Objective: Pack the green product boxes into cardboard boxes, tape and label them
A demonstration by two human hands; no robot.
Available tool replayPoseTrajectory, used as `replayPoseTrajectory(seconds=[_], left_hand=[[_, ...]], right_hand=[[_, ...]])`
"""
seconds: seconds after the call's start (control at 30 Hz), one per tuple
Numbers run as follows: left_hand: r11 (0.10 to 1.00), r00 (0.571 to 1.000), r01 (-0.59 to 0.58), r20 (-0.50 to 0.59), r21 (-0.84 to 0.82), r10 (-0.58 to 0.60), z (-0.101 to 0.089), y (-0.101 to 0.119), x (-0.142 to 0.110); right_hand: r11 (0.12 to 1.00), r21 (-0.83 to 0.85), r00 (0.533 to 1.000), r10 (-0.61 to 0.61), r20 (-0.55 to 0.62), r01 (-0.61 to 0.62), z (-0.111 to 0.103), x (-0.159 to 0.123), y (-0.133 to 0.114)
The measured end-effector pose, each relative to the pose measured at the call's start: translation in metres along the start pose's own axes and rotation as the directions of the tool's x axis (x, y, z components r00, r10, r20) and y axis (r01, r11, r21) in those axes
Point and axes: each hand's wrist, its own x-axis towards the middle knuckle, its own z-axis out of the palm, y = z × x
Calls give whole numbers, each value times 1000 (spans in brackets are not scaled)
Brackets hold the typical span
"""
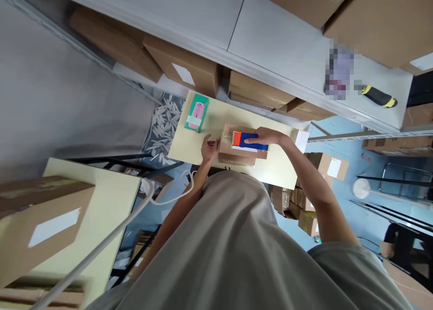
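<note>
My right hand (265, 136) grips a blue-and-orange box (255, 144) from above, its fingers lying along the top. The box is over a small cardboard carton (235, 157) with its flaps folded out; how deep it sits in the carton I cannot tell. Beside the carton's left edge is my left hand (209, 150), its fingers apart and bent, fingertips at or touching the cardboard. A green box with a pink panel (198, 113) lies on the pale yellow table (181, 145), to the left and farther back.
Behind the table, a grey shelf (203, 25) holds cardboard boxes (189, 68) and a yellow-black handled tool (379, 96). A second table (115, 210) with a large carton (47, 224) stands left, crossed by a white cable (101, 247). More cartons (307, 222) are on the floor, right.
</note>
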Motion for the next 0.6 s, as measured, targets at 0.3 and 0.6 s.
replayPoseTrajectory(seconds=[0.3, 0.6], left_hand=[[936, 943, -331, 66, 119, 325, 19, 31, -9], [858, 896, -443, 96, 260, 433, 17, 22, -4]], right_hand=[[999, -42, 997, -13, -72, 10, 6, 7, 8], [993, -4, 987, 115, 112, -116, -21, -51, 19]])
